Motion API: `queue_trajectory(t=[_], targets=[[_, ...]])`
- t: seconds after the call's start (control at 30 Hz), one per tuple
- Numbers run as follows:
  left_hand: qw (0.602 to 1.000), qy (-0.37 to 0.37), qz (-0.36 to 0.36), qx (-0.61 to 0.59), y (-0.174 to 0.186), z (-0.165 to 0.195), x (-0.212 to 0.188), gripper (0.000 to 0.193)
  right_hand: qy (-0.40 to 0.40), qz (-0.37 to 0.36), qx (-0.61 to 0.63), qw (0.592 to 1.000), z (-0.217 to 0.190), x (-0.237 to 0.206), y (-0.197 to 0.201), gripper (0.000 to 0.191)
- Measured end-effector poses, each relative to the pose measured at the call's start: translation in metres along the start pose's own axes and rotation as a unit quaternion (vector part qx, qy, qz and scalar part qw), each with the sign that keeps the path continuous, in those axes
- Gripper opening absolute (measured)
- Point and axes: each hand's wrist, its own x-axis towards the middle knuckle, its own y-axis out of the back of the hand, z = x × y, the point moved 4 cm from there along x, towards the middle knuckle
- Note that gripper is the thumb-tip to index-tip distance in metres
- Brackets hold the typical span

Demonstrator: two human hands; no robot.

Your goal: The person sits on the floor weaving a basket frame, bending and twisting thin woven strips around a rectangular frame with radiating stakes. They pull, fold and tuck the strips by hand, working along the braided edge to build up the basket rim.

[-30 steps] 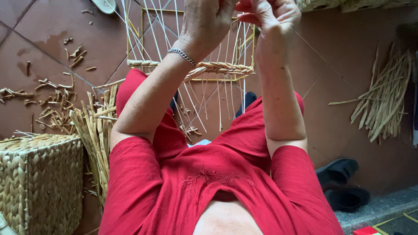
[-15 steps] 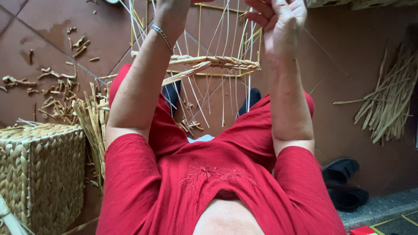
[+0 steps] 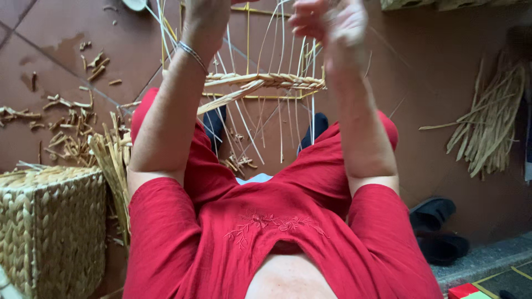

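A yellow wire frame (image 3: pixel 247 52) with thin pale upright strands stands between my knees, and a band of woven straw (image 3: pixel 266 81) runs across it. My left hand (image 3: pixel 206 15), with a thin bracelet on the wrist, is up at the frame's top left corner; its fingers are cut off by the picture's edge. My right hand (image 3: pixel 331 26) is raised at the frame's top right and is blurred. Its fingers are curled around thin straw strands (image 3: pixel 281 39). A loose flat straw (image 3: pixel 230 99) hangs from the woven band towards my left arm.
A woven straw box (image 3: pixel 52 227) stands at the lower left, with a sheaf of straw (image 3: pixel 113 160) beside it. Straw scraps (image 3: pixel 69 119) litter the tiled floor. A bundle of straw (image 3: pixel 490 130) leans at the right, and dark sandals (image 3: pixel 438 227) lie by a step.
Both hands have risen and moved apart: the left one went up and left to the frame's corner, the right one stays high. The frame now shows lower and larger in view.
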Motion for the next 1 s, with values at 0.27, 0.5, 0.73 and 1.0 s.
queue_trajectory(t=[0.27,0.5,0.73,1.0], targets=[[0.987,-0.138,0.033,0.072,-0.064,0.097,-0.009,0.013,0.069,0.01,-0.078,0.995,0.027,0.01,-0.028,0.013],[0.914,-0.207,0.018,0.348,-0.089,0.1,-0.017,0.01,0.004,0.07,-0.111,0.991,0.037,0.009,-0.015,0.015],[0.945,-0.151,0.037,0.289,-0.093,0.07,-0.016,0.006,0.028,0.061,-0.138,0.988,0.037,0.007,-0.01,0.015],[0.937,-0.16,0.047,0.306,-0.097,0.06,-0.014,0.008,-0.027,0.096,-0.123,0.987,0.044,0.011,0.0,0.014]])
